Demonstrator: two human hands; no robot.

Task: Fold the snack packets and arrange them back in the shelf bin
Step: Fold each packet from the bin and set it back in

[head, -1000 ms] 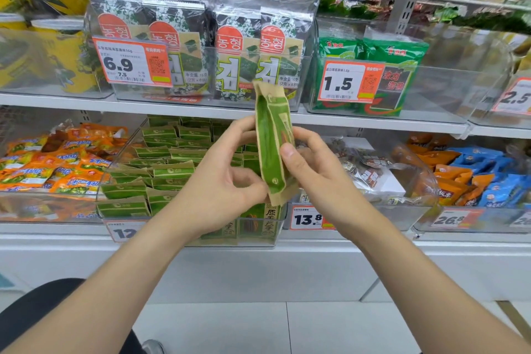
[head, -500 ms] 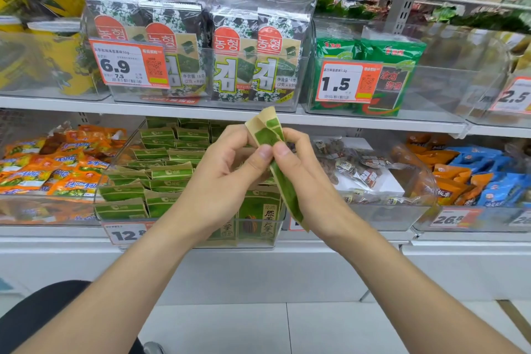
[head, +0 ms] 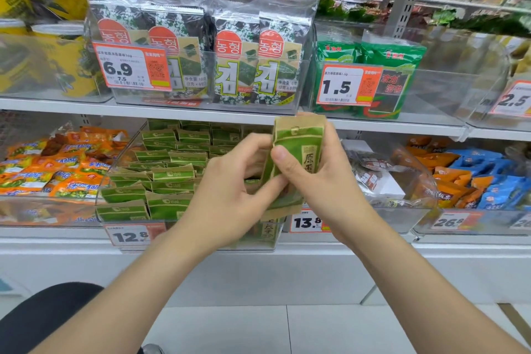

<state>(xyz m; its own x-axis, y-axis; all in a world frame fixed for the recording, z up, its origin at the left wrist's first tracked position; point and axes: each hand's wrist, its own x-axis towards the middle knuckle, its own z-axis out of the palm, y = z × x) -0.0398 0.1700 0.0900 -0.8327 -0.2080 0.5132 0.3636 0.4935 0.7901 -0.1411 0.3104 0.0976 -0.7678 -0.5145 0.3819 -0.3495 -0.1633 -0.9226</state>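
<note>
Since 0.5 s ago the snack packet (head: 298,146) has swung round from edge-on to face outward, and it stands upright with its printed green front showing and its tan top strip uppermost. Far left on the lower shelf lies a heap of orange packets (head: 57,164). Next to them is the clear shelf bin (head: 115,167), filled with rows of folded green packets (head: 172,175), with a 12.8 price tag (head: 130,236) on its front. The left hand (head: 230,190) is curled on the held packet, thumb against its lower left edge and fingers tucked behind. The packet is held in front of the bin's right end, its top reaching the edge of the shelf above. The right hand (head: 324,178) clasps it from the other side, thumb (head: 280,155) pressed on the front, fingers wrapped behind the right edge. Further right are a 13.8 tag (head: 306,223) and blue and orange packets (head: 474,175).
</note>
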